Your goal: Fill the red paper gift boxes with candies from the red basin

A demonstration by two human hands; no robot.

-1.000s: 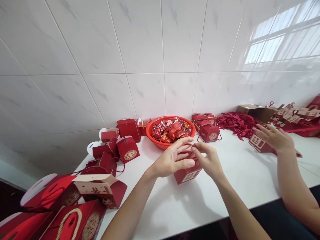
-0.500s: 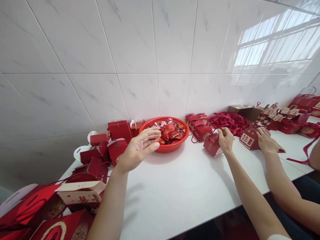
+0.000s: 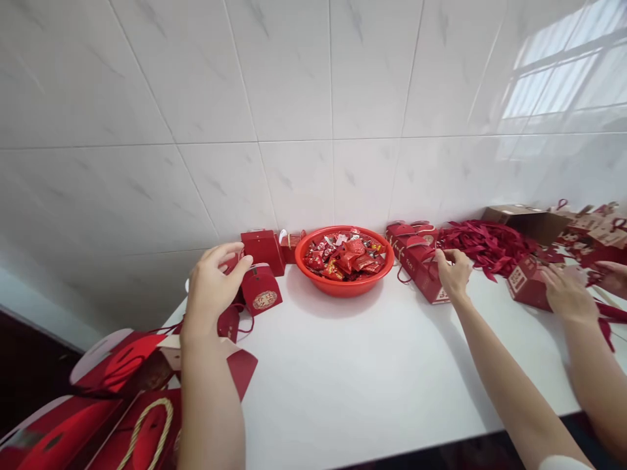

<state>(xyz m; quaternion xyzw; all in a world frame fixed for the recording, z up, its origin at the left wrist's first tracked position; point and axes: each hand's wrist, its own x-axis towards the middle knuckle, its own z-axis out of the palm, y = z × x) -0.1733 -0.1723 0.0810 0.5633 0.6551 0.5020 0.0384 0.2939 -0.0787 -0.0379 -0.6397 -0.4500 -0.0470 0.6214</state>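
My left hand (image 3: 215, 281) is raised over the boxes on the left, its thumb apart from its curled fingers and nothing seen between them. Just beyond the thumb stands a small red gift box (image 3: 262, 290) with a round gold emblem. On the right, my right hand (image 3: 454, 274) pinches the cord at the top of a red gift box (image 3: 432, 282), which rests on the table at the near end of a row of red boxes (image 3: 404, 251). A red plastic basin (image 3: 343, 287) full of wrapped sweets (image 3: 355, 254) sits between my hands.
Larger red boxes, one with a rope handle (image 3: 147, 424), crowd the left edge of the white table (image 3: 353, 385). Farther right are a heap of dark red ribbons (image 3: 484, 245), a cardboard box (image 3: 514, 215) and a co-worker's hand (image 3: 571, 294) on another gift box (image 3: 529, 284). A tiled wall stands behind.
My view has turned left. My left hand has moved from beside the basin to the boxes on the left. My right hand has brought its gift box against the row.
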